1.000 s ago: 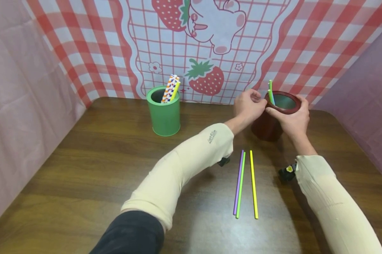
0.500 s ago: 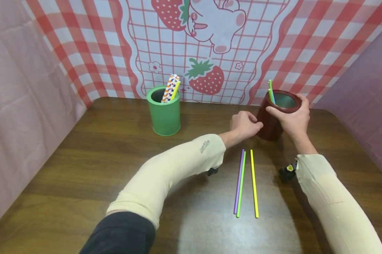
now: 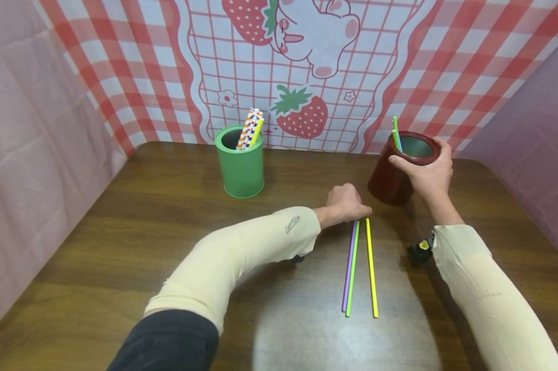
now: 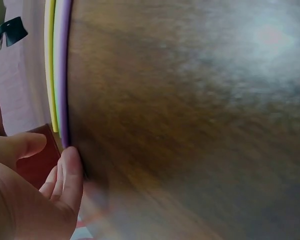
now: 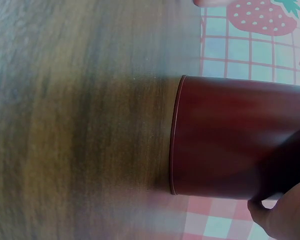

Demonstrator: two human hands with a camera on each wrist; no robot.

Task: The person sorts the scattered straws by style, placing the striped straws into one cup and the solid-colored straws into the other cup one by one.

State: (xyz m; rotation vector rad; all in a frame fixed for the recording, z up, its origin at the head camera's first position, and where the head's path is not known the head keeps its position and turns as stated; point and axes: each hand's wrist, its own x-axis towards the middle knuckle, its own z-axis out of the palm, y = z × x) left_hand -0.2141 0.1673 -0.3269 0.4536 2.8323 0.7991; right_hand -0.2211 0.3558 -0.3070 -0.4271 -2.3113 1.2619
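Observation:
My right hand (image 3: 431,175) grips the dark red canister (image 3: 390,180) near its rim. That canister leans slightly on the table, with green straws (image 3: 396,138) poking out of its mouth. On the table in front lie a purple straw (image 3: 349,268), a green straw (image 3: 353,273) and a yellow straw (image 3: 372,273). At their far ends hovers my left hand (image 3: 346,203). In the left wrist view its thumb and fingers (image 4: 70,172) stand apart, a fingertip close to the purple straw's end (image 4: 65,135); I cannot tell whether they touch.
A green canister (image 3: 243,170) stands at the back left, holding patterned straws (image 3: 248,131) and a yellow straw (image 3: 257,133). Behind the wooden table (image 3: 121,247) hangs a red checked cloth with strawberries (image 3: 302,118). Pinkish curtains flank both sides.
My left hand has left the red canister's rim and come down toward me, to the straws' far ends. The right hand keeps its hold on the canister.

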